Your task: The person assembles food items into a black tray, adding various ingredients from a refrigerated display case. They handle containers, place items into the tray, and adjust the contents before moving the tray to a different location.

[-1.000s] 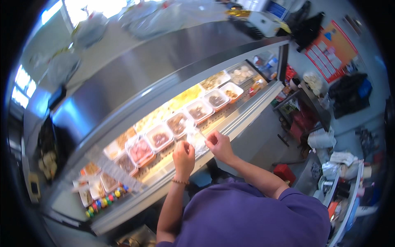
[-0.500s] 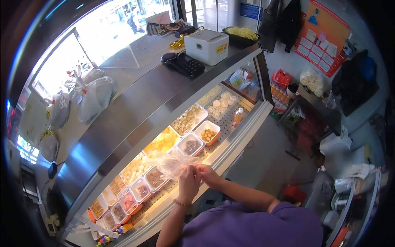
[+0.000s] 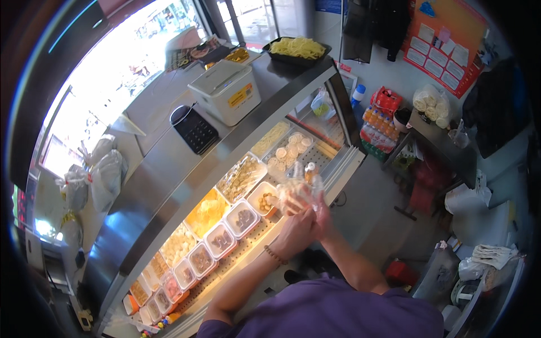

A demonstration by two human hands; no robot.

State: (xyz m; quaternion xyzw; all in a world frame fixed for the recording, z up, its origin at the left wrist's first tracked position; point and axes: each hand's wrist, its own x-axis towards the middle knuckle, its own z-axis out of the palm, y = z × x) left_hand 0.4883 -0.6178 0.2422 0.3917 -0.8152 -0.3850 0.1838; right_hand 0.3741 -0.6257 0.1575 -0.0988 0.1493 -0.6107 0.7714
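Here both hands meet in front of the person's chest, over the near edge of the refrigerated display case (image 3: 338, 169). The left hand (image 3: 296, 231) and the right hand (image 3: 322, 217) press close together, fingers clenched on a crumpled clear plastic bag (image 3: 296, 194) that rises above them. The bag is blurred, and what it holds cannot be made out; the fingertips themselves are hidden behind the plastic and each other. A beaded bracelet (image 3: 275, 255) circles the left wrist. Just beyond the bag sits a small tub of round pale pieces (image 3: 264, 200), part of a row of food tubs (image 3: 217, 239) whose far end bends away toward the picture's rim and grows hard to read. On the steel tabletop (image 3: 169, 174) above stand a white box-like appliance (image 3: 225, 90) and a black calculator (image 3: 194, 129). The purple shirt (image 3: 332, 310) is cut off at the lower edge.
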